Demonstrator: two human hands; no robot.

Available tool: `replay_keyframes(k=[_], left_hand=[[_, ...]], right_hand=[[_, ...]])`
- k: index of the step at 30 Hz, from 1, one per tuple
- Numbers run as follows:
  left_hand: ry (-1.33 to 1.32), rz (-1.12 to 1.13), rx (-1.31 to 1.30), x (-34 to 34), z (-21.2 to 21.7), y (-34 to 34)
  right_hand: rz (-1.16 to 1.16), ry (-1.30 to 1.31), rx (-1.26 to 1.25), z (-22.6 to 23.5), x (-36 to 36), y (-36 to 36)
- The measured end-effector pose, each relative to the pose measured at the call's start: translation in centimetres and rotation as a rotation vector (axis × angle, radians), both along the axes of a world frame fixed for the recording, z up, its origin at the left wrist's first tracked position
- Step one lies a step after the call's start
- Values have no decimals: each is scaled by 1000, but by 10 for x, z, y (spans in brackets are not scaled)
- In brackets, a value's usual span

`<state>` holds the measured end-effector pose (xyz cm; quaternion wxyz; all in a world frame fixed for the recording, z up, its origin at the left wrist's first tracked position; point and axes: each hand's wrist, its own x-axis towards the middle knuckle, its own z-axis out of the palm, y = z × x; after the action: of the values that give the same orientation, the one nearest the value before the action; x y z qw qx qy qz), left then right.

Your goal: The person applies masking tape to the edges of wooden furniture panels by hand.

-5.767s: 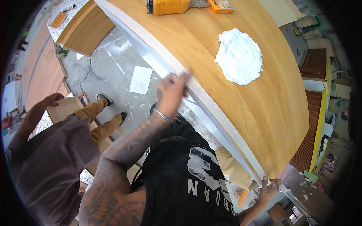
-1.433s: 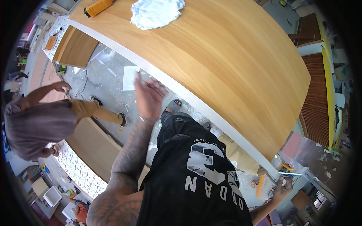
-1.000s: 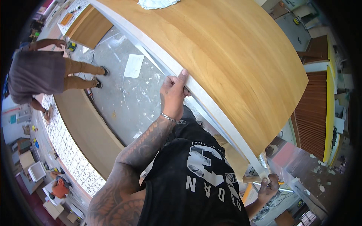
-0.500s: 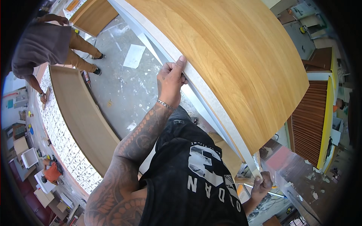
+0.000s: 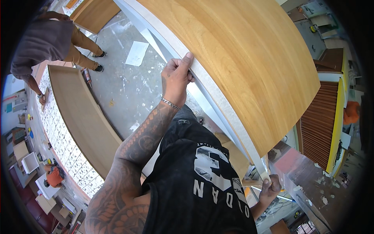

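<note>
A large wood-grain panel (image 5: 241, 74) spans the upper right, and a pale edge strip (image 5: 216, 95) runs along its near edge. My left hand (image 5: 177, 78) grips that edge midway, thumb on top and fingers curled underneath. At the near right corner, my right hand (image 5: 270, 189) pinches the strip's end (image 5: 260, 168) between thumb and curled fingers. Below the edge, a white face (image 5: 206, 103) of the piece shows in part. Whether the strip is fastened to the panel cannot be made out.
A co-worker (image 5: 44, 43) leans over a long curved unit (image 5: 82, 113) with a patterned white top at left. A paper sheet (image 5: 137, 53) and a sealant tube (image 5: 87, 77) lie on the floor. A scrap-strewn bench (image 5: 311, 183) stands right, near a slatted brown panel (image 5: 317, 124).
Both hands keep their grip, with my left thumb slightly farther up the edge in the picture. The view has shifted a little. More of a person in orange shows at far right.
</note>
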<state>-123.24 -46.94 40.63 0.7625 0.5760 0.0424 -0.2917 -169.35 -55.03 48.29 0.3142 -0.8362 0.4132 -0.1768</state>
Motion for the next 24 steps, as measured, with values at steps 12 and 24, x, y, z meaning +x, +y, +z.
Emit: replay_keyframes(k=[12, 24], left_hand=[[-49, 43, 62, 41, -3, -7], [-260, 227, 99, 261, -13, -6]], right_hand=[[-22, 3, -19, -5, -7, 0], [18, -136, 4, -17, -9, -3]])
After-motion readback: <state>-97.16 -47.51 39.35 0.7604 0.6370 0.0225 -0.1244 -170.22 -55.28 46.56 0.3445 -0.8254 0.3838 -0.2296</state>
